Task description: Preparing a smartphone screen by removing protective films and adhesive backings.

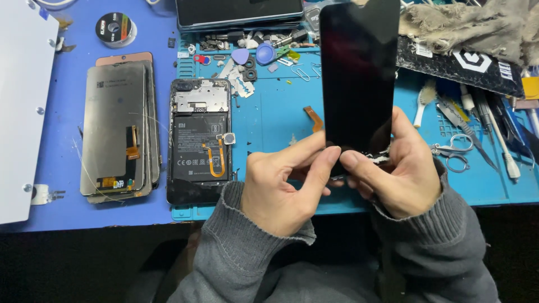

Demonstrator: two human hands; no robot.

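At the far left a white panel (19,106) lay on the blue counter (67,50), with a spool of solder wire (115,28) further back. Right of the panel sat a stack of phone display panels (119,128), face down, an orange flex strip showing on the top one. Next came an opened phone (199,140), its black battery and an orange ribbon cable exposed, lying on the left edge of a blue work mat (281,112). Small screws, plastic picks and clips were scattered along the mat's far edge.

The left hand (281,188) came up from the near side, its fingers (320,163) pinching the bottom edge of a black phone screen (358,73). The screen stood upright above the mat, near the middle of the scene, its glass facing the camera. The right hand (398,171) gripped the same bottom edge from the other side, thumb in front, touching the left thumb.

Further right lay scissors (455,154), a row of hand tools (488,120) and a frayed grey cloth (471,22) at the far right.
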